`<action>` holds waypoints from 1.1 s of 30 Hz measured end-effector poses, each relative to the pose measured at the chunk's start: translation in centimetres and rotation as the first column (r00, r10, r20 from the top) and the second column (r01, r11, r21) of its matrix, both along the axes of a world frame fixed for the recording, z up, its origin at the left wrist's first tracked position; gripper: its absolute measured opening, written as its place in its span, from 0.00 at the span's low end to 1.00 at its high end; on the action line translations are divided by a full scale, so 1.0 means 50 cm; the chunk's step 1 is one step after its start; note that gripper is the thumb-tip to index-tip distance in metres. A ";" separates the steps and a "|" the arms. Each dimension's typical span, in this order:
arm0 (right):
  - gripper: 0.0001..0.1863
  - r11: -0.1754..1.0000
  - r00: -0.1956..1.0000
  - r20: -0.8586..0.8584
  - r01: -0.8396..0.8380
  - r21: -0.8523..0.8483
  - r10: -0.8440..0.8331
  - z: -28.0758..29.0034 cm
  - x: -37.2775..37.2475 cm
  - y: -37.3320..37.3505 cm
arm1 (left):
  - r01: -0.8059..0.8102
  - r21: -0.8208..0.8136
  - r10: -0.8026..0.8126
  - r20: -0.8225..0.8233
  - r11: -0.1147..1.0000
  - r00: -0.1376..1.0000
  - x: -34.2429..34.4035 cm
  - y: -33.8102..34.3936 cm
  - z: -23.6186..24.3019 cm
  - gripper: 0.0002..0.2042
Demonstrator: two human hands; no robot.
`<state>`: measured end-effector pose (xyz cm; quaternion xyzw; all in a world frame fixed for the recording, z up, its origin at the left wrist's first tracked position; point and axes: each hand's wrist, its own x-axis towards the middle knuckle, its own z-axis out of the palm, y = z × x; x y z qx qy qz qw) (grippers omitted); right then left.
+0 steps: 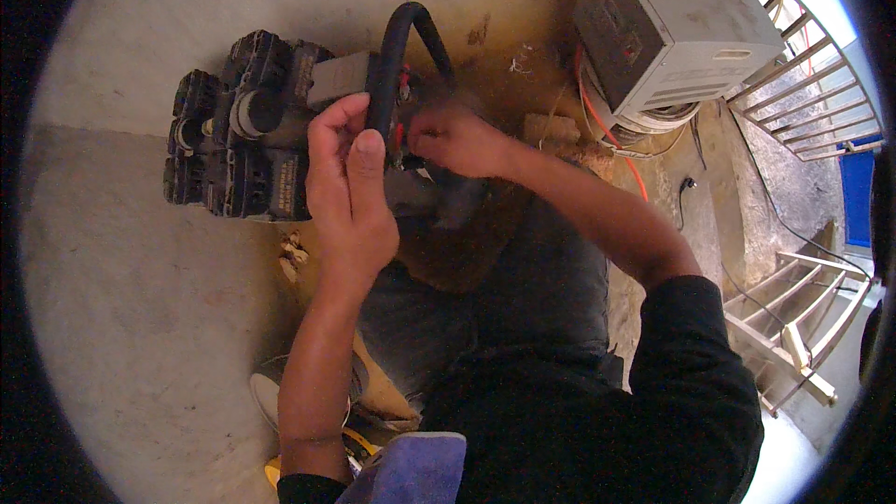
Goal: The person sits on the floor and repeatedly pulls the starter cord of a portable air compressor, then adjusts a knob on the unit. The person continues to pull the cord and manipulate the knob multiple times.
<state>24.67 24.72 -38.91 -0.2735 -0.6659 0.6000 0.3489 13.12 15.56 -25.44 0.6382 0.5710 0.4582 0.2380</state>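
Observation:
A dark air compressor [280, 121] with ribbed black motor heads stands on the floor before me. From its top rises a curved black handle [401, 42]. My left hand [350, 187] is closed round the handle's near leg, thumb on one side and fingers on the other, beside a grey box [338, 80]. Just right of it, my right hand [462, 138] has its fingers curled in toward a small red part [399, 134] by the handle's base. Those fingertips are slightly blurred, and whatever they pinch is hidden. Another red piece [405, 82] shows inside the handle's bend.
A grey boxy machine [691, 28] stands at the upper right, with an orange hose [597, 117] hanging beside it. Metal railings [803, 84] and a wooden rack [793, 317] line the right. A bucket [271, 392] sits by my left forearm; a brick [551, 128] lies beyond my right wrist.

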 end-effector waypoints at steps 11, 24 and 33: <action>0.13 0.993 0.968 0.248 -0.066 0.095 0.041 0.033 0.021 0.011 | 0.010 0.010 -0.011 0.053 1.000 0.999 0.004 -0.002 0.005 0.16; 0.08 0.490 0.857 0.054 0.240 0.838 -0.513 -0.069 0.009 -0.148 | -0.061 0.149 0.054 0.051 0.987 0.997 0.009 -0.012 -0.006 0.13; 0.08 0.708 0.716 0.093 0.647 0.283 -0.692 -0.116 0.000 -0.139 | -0.105 0.212 0.099 0.038 0.972 0.994 0.003 -0.009 -0.032 0.13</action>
